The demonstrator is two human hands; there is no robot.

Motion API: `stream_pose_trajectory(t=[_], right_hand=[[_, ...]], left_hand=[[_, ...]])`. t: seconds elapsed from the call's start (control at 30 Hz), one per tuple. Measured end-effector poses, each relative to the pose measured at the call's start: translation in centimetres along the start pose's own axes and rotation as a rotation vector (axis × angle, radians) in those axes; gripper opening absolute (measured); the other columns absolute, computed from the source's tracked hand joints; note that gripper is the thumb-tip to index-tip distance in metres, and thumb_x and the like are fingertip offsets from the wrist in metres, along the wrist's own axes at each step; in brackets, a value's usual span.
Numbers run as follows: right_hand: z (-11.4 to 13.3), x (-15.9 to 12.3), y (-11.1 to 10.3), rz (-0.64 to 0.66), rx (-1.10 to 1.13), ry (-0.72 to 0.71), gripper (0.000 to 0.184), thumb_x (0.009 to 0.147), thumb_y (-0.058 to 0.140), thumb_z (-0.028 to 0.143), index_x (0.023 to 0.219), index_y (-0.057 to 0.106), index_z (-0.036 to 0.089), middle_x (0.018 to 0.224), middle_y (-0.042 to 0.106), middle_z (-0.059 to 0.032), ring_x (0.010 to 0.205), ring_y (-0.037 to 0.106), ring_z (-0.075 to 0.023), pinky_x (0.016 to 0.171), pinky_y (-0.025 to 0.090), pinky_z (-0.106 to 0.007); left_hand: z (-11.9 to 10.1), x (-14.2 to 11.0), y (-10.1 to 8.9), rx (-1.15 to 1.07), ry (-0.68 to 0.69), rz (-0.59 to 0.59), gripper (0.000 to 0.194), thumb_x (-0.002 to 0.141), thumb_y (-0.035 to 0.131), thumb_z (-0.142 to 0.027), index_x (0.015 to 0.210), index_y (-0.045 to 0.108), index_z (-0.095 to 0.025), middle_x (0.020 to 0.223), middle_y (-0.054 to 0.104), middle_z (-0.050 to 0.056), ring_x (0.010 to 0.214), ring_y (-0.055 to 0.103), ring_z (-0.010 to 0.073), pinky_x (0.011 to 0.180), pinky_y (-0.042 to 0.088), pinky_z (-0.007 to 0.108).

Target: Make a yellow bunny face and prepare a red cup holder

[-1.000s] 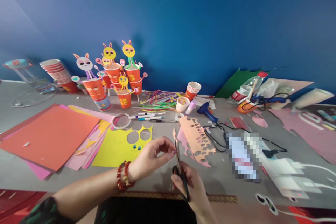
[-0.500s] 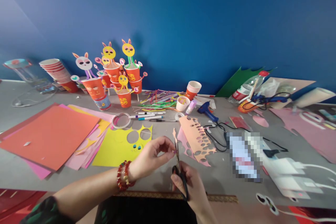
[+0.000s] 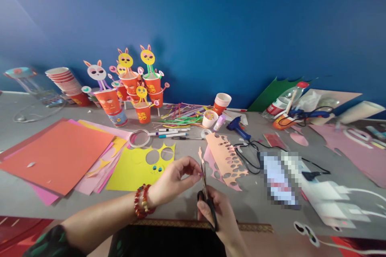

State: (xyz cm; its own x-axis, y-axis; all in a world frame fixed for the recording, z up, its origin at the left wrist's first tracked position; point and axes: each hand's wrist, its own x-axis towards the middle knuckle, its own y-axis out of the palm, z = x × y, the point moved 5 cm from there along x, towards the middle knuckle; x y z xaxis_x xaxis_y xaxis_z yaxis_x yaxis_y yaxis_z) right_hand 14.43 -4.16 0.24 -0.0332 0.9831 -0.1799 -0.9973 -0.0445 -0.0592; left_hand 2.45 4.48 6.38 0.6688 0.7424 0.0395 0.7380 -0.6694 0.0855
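Note:
My right hand (image 3: 221,211) grips a pair of scissors (image 3: 206,198) by its black handles, with the blades pointing away from me. My left hand (image 3: 181,176) is closed in a pinch, its thumb and forefinger right beside the blades. A tiny purple bit shows at those fingertips, too small to name. Just past the scissor tips is a narrow peach paper scrap (image 3: 200,153); whether it is held or lies on the table I cannot tell. Left of my hand lies a yellow sheet (image 3: 129,172) with round holes and a drawn face.
Coloured paper sheets (image 3: 63,156) are piled at left. Bunny-faced paper cups (image 3: 143,112) stand at the back, beside loose pipe cleaners (image 3: 183,114). A blue glue gun (image 3: 239,127) and its black cord lie right of centre, behind peach paper with cut-outs (image 3: 221,152). White chargers (image 3: 334,204) sit front right.
The scissors and my right hand have shifted very slightly. My left hand keeps its pinch in nearly the same place, and everything else stays put.

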Motion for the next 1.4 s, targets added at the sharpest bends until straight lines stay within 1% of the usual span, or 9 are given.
stream_pose_trajectory(t=[0.33, 0.57, 0.7, 0.83, 0.97, 1.13, 1.17, 1.3, 1.4], right_hand=[[-0.1, 0.0, 0.0, -0.003, -0.007, -0.008, 0.052, 0.077, 0.064, 0.070, 0.069, 0.046, 0.022, 0.049, 0.058, 0.0012, 0.044, 0.047, -0.0117, 0.048, 0.033, -0.023], [-0.3, 0.0, -0.2, -0.014, -0.001, 0.035, 0.053, 0.076, 0.064, 0.072, 0.067, 0.044, 0.023, 0.045, 0.052, 0.0044, 0.039, 0.045, -0.0107, 0.044, 0.031, -0.022], [-0.9, -0.1, -0.5, -0.002, -0.001, 0.010, 0.054, 0.076, 0.063, 0.074, 0.069, 0.047, 0.022, 0.049, 0.056, 0.0025, 0.044, 0.047, -0.0117, 0.046, 0.033, -0.023], [-1.2, -0.2, -1.0, -0.013, 0.023, -0.042, 0.051, 0.079, 0.063, 0.070, 0.073, 0.051, 0.020, 0.057, 0.057, 0.0016, 0.051, 0.053, -0.0134, 0.051, 0.038, -0.024], [-1.2, -0.2, -1.1, 0.032, 0.016, -0.008, 0.049, 0.080, 0.066, 0.067, 0.076, 0.051, 0.020, 0.059, 0.055, 0.0026, 0.053, 0.054, -0.0136, 0.052, 0.038, -0.024], [-0.2, -0.4, -1.0, 0.076, -0.015, 0.013, 0.054, 0.077, 0.064, 0.072, 0.073, 0.050, 0.020, 0.056, 0.055, 0.0025, 0.050, 0.051, -0.0125, 0.050, 0.036, -0.023], [0.0, -0.5, -1.0, 0.081, -0.014, 0.014, 0.055, 0.077, 0.064, 0.073, 0.072, 0.050, 0.020, 0.056, 0.055, 0.0024, 0.050, 0.051, -0.0124, 0.050, 0.036, -0.023], [0.2, -0.7, -1.1, 0.083, -0.010, 0.034, 0.056, 0.075, 0.064, 0.074, 0.070, 0.049, 0.021, 0.056, 0.054, 0.0027, 0.049, 0.052, -0.0125, 0.050, 0.038, -0.023], [-0.1, -0.7, -1.4, 0.067, -0.030, 0.045, 0.056, 0.075, 0.064, 0.074, 0.068, 0.046, 0.022, 0.055, 0.052, 0.0038, 0.048, 0.051, -0.0121, 0.048, 0.038, -0.023]], left_hand=[[-0.2, 0.1, 0.0, 0.015, -0.004, -0.002, 0.012, 0.089, 0.064, -0.026, 0.091, 0.060, -0.015, 0.085, 0.061, 0.002, 0.078, 0.053, 0.0127, 0.074, 0.043, 0.025], [-0.2, 0.2, -0.2, -0.047, -0.023, 0.009, 0.018, 0.088, 0.068, -0.032, 0.091, 0.060, -0.016, 0.085, 0.061, 0.002, 0.078, 0.054, 0.0128, 0.074, 0.044, 0.025], [-0.4, 0.3, -0.5, 0.023, -0.052, 0.030, 0.016, 0.088, 0.067, -0.030, 0.092, 0.062, -0.015, 0.087, 0.064, 0.003, 0.079, 0.057, 0.0130, 0.076, 0.045, 0.026], [-0.4, 0.1, -0.7, 0.052, -0.070, 0.032, 0.016, 0.088, 0.067, -0.030, 0.090, 0.062, -0.015, 0.080, 0.063, 0.002, 0.073, 0.060, 0.0123, 0.070, 0.046, 0.024], [-0.2, 0.0, -0.5, 0.035, -0.097, 0.055, 0.018, 0.089, 0.065, -0.032, 0.092, 0.061, -0.014, 0.070, 0.061, -0.001, 0.061, 0.062, 0.0109, 0.062, 0.045, 0.022], [-0.5, 0.3, -0.8, 0.091, -0.058, 0.027, 0.020, 0.088, 0.067, -0.034, 0.092, 0.066, -0.014, 0.086, 0.062, 0.003, 0.063, 0.063, 0.0099, 0.062, 0.047, 0.023], [-0.6, 0.3, -0.8, 0.096, -0.055, 0.022, 0.020, 0.088, 0.067, -0.034, 0.092, 0.066, -0.014, 0.087, 0.062, 0.003, 0.063, 0.063, 0.0100, 0.062, 0.047, 0.023], [-0.6, 0.4, -1.1, 0.139, -0.077, 0.026, 0.018, 0.088, 0.066, -0.033, 0.092, 0.064, -0.015, 0.073, 0.063, 0.000, 0.062, 0.062, 0.0110, 0.062, 0.047, 0.023], [-0.9, 0.4, -1.2, 0.188, -0.090, 0.066, 0.016, 0.088, 0.066, -0.031, 0.091, 0.062, -0.016, 0.068, 0.062, -0.001, 0.060, 0.062, 0.0114, 0.061, 0.046, 0.023]])
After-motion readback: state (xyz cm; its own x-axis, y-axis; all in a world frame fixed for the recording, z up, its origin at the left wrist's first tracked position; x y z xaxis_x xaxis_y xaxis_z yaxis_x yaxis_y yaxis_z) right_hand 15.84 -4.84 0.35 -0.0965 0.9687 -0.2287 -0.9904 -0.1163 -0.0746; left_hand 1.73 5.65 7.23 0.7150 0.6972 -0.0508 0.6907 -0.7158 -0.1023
